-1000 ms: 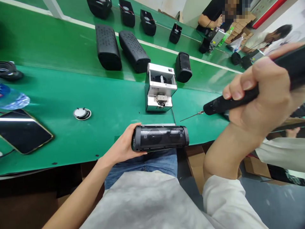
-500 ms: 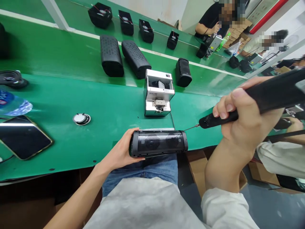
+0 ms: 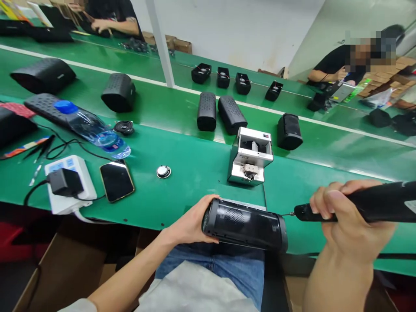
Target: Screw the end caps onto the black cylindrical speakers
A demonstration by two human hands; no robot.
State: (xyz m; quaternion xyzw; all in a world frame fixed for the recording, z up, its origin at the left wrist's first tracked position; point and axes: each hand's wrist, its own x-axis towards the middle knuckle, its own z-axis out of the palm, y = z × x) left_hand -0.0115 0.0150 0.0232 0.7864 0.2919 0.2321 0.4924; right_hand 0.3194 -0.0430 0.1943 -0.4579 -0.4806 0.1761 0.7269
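A black speaker housing [image 3: 250, 227] with a perforated grille lies sideways at the table's front edge, above my lap. My left hand [image 3: 195, 221] grips its left end, thumb on top and fingers beneath. In my right hand [image 3: 351, 216] is a black electric screwdriver [image 3: 383, 201], fingers wrapped round its body. The thin bit points left and meets the upper corner of the housing's right end; whether it sits in a screw I cannot tell. Just behind the housing stands a white screw feeder [image 3: 251, 158].
A loose round speaker driver [image 3: 163, 171], a phone [image 3: 117, 181], a white power strip [image 3: 69, 184] and a water bottle [image 3: 97, 130] lie to the left. Black speaker housings [image 3: 206, 112] stand along the back. A co-worker [image 3: 338, 65] sits at the far right, another [image 3: 113, 19] at the far left.
My view has swung left, so the bottle and power strip now show fully. The housing's right end now slants down in view. The screwdriver stays at that end, held more level.
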